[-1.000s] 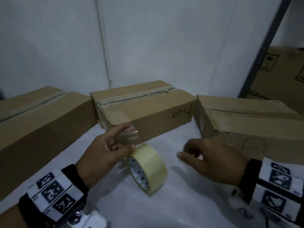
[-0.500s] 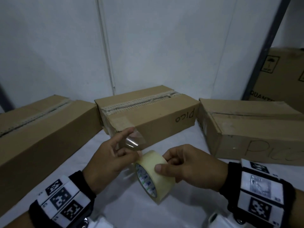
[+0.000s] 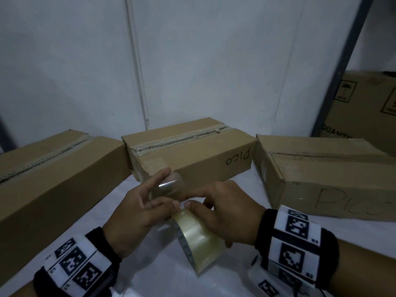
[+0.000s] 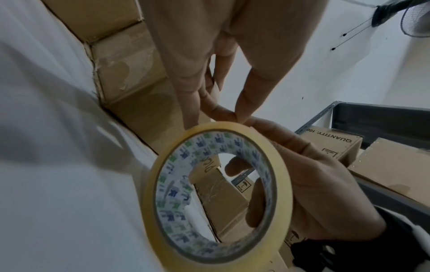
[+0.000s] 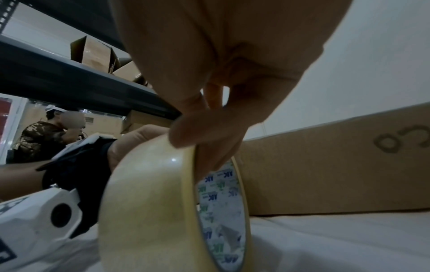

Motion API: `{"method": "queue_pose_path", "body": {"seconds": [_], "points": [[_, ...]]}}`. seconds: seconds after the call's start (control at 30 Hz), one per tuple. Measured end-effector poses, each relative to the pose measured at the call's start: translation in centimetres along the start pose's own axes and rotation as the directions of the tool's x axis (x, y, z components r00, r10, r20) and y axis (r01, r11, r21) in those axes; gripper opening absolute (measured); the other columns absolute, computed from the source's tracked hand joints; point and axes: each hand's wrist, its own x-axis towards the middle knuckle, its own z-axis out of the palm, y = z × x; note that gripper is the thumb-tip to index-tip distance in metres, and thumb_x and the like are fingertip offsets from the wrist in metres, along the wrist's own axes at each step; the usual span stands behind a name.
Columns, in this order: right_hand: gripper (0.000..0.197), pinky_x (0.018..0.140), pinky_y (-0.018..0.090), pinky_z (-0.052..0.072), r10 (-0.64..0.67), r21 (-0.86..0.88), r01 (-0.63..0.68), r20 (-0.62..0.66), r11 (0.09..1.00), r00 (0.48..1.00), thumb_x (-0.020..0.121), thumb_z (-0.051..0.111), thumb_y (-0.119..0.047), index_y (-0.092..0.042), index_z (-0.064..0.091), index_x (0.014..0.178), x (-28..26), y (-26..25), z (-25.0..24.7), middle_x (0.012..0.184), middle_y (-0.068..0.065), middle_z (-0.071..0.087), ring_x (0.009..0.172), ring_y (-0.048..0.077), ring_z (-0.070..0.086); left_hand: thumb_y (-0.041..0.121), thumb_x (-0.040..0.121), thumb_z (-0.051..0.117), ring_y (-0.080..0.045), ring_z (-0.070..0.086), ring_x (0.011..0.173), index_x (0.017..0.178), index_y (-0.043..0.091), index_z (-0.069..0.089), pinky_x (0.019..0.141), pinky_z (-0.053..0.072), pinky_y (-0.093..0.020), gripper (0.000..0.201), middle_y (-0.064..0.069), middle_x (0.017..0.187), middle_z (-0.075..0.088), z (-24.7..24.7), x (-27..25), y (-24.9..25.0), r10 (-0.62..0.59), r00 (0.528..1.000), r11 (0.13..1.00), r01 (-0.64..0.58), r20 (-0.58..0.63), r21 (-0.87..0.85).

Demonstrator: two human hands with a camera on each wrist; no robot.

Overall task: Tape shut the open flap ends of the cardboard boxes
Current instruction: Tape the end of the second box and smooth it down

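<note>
Three long cardboard boxes lie on the white table: a left box [image 3: 53, 179], a middle box [image 3: 192, 155] marked "Pico", and a right box [image 3: 321, 179]. In front of the middle box's near end, my left hand [image 3: 169, 189] pinches the free end of a clear tape strip [image 3: 171, 181] between thumb and index finger. The tape roll [image 3: 197, 239] stands on edge just below. My right hand [image 3: 199, 207] grips it, thumb on the outer face and fingers in the core [image 4: 237, 165]. The roll [image 5: 151, 202] fills the right wrist view, beside the middle box [image 5: 337, 174].
A white wall stands close behind the boxes. A grey shelf post [image 3: 342, 61] rises at the right, with a larger carton [image 3: 364, 114] behind it. Bare table [image 3: 139, 275] lies near me. In the right wrist view a person [image 5: 46, 136] stands far off under a dark shelf [image 5: 69, 79].
My right hand came in from the right and took hold of the tape roll. The left hand kept its pinch on the strip end, now slightly higher.
</note>
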Motion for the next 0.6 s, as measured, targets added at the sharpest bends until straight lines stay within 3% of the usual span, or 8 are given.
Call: {"method": "queue_pose_path", "body": {"seconds": [0.07, 0.13, 0.17, 0.27, 0.33, 0.43, 0.5, 0.6], "points": [[0.025, 0.036, 0.006, 0.040, -0.016, -0.006, 0.016, 0.017, 1.000, 1.000, 0.097, 0.052, -0.024, -0.023, 0.070, 0.115, 0.0, -0.3, -0.2, 0.088, 0.002, 0.075, 0.039, -0.012, 0.052, 0.015, 0.055, 0.080, -0.022, 0.069, 0.089, 0.131, 0.031, 0.050, 0.092, 0.051, -0.041, 0.083, -0.028, 0.094, 0.070, 0.0, 0.0, 0.0, 0.004, 1.000, 1.000, -0.004, 0.007, -0.013], [0.025, 0.032, 0.009, 0.039, 0.017, 0.024, -0.018, 0.050, 1.000, 0.999, 0.097, 0.052, -0.026, -0.024, 0.071, 0.113, 0.2, -0.5, -0.1, 0.071, -0.014, 0.064, 0.034, 0.000, 0.054, 0.022, 0.050, 0.080, -0.021, 0.069, 0.087, 0.131, 0.033, 0.050, 0.090, 0.053, -0.038, 0.087, -0.021, 0.087, 0.072, -0.1, 0.0, 0.0, 0.008, 1.000, 1.000, -0.008, 0.011, -0.025], [0.024, 0.030, 0.019, 0.044, 0.047, 0.045, -0.050, 0.065, 0.998, 0.997, 0.097, 0.052, -0.028, -0.025, 0.072, 0.110, 0.4, -0.6, 0.0, 0.064, -0.019, 0.057, 0.033, 0.008, 0.055, 0.024, 0.049, 0.081, -0.020, 0.069, 0.086, 0.131, 0.033, 0.050, 0.087, 0.054, -0.036, 0.088, -0.019, 0.085, 0.073, -0.2, -0.1, -0.1, 0.010, 1.000, 1.000, -0.010, 0.012, -0.026], [0.024, 0.032, 0.025, 0.048, 0.148, 0.107, -0.157, 0.093, 0.982, 0.985, 0.094, 0.055, -0.033, -0.025, 0.074, 0.106, 0.7, -0.5, 0.1, 0.061, -0.024, 0.052, 0.043, 0.021, 0.064, 0.032, 0.039, 0.092, -0.022, 0.070, 0.090, 0.131, 0.034, 0.050, 0.085, 0.055, -0.034, 0.102, -0.016, 0.094, 0.074, -0.1, -0.1, 0.0, 0.005, 1.000, 0.999, -0.004, 0.026, -0.039], [0.023, 0.034, 0.025, 0.048, 0.198, 0.157, -0.217, 0.130, 0.964, 0.972, 0.092, 0.058, -0.036, -0.024, 0.074, 0.104, 0.8, -0.5, -0.1, 0.063, -0.020, 0.057, 0.053, 0.027, 0.069, 0.038, 0.034, 0.094, -0.024, 0.071, 0.091, 0.131, 0.034, 0.050, 0.086, 0.055, -0.037, 0.107, -0.017, 0.098, 0.074, -0.1, -0.2, 0.1, 0.003, 1.000, 0.999, -0.002, 0.027, -0.052], [0.023, 0.040, 0.029, 0.053, 0.234, 0.195, -0.277, 0.216, 0.941, 0.948, 0.091, 0.060, -0.038, -0.023, 0.074, 0.103, 1.2, -0.3, -0.4, 0.078, 0.005, 0.073, 0.056, 0.027, 0.069, 0.038, 0.032, 0.095, -0.027, 0.070, 0.086, 0.129, 0.037, 0.051, 0.083, 0.056, -0.038, 0.106, -0.024, 0.092, 0.072, 0.0, -0.3, 0.2, -0.003, 0.999, 0.998, 0.005, 0.034, -0.064], [0.023, 0.042, 0.028, 0.054, 0.226, 0.167, -0.267, 0.232, 0.949, 0.946, 0.092, 0.060, -0.033, -0.018, 0.075, 0.100, 1.3, 0.0, -0.4, 0.084, 0.015, 0.075, 0.052, 0.022, 0.067, 0.038, 0.031, 0.095, -0.028, 0.070, 0.086, 0.127, 0.038, 0.051, 0.084, 0.056, -0.039, 0.106, -0.023, 0.091, 0.073, 0.1, -0.4, 0.0, -0.003, 0.999, 0.998, 0.006, 0.039, -0.069], [0.027, 0.037, 0.021, 0.047, 0.210, 0.120, -0.234, 0.185, 0.965, 0.960, 0.095, 0.054, -0.022, -0.005, 0.076, 0.090, 0.6, 0.5, -0.6, 0.064, 0.011, 0.069, 0.033, 0.006, 0.054, 0.037, 0.034, 0.094, -0.027, 0.071, 0.093, 0.127, 0.030, 0.056, 0.084, 0.057, -0.043, 0.101, -0.007, 0.109, 0.073, 0.0, -0.2, -0.2, 0.007, 1.000, 0.996, -0.007, -0.001, -0.089]]}}
